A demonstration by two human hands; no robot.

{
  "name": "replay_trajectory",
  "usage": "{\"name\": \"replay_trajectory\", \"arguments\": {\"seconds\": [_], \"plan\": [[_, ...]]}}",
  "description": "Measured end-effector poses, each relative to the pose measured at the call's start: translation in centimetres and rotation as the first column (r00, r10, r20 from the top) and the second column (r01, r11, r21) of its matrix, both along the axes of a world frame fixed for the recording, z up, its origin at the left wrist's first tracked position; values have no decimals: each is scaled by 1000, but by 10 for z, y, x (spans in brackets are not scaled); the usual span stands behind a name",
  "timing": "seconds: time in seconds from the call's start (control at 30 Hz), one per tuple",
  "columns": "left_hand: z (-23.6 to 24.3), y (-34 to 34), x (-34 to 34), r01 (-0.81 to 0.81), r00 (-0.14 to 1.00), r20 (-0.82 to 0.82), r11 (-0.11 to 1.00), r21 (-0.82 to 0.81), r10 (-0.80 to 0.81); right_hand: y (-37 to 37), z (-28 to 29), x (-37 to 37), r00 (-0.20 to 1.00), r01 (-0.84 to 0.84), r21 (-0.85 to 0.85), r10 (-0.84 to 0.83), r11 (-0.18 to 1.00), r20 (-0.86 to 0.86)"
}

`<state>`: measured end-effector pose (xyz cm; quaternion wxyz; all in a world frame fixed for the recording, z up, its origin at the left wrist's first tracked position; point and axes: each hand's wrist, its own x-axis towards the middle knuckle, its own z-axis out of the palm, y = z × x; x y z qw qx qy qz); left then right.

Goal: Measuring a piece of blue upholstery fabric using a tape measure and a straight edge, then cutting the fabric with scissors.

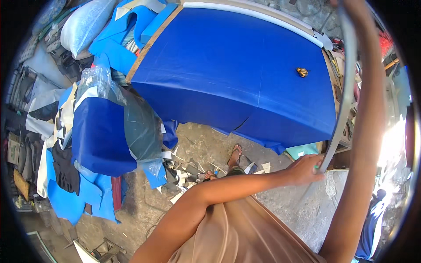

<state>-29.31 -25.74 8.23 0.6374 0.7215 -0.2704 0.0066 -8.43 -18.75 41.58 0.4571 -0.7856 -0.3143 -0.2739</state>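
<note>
I have the left hand [305,170] with its grip closed around the lower end of a long grey bar [340,130], fingers wrapped on it just off the near right corner of the desk. The right hand [351,4] is raised at the upper end of the bar, but the top edge cuts it off, so I cannot tell how far closed that grip is. The bar stands steeply in my view, slightly bowed by the lens, between the desk and the right forearm.

On the desk I see a wide blue sheet [210,57] draped over the front edge, with thin pale lines across it. A small yellow-and-black object [301,72] rests on it toward the right, and a white roll [254,16] lies along the far edge. To the left, another dark blue sheet [100,136] hangs over a plastic-wrapped pile. Offcuts [186,175] litter the floor [144,210] near the sandalled feet.
</note>
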Motion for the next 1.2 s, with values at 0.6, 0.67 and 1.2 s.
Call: {"name": "replay_trajectory", "arguments": {"seconds": [0.6, 0.67, 1.2], "plan": [[-6, 127, 155, -338, 884, -462, 585, -738, -72, 84, -196, 68, 946, -322, -675, 255, 664, -201], [-10, 129, 175, -341, 878, -471, 577, -743, -87, 32, -207, 89, 969, -241, -704, 203, 668, -140], [-139, 149, 296, -568, 778, -625, 492, -659, 61, -271, -436, 129, 899, 25, -710, -327, 703, -292]]}}
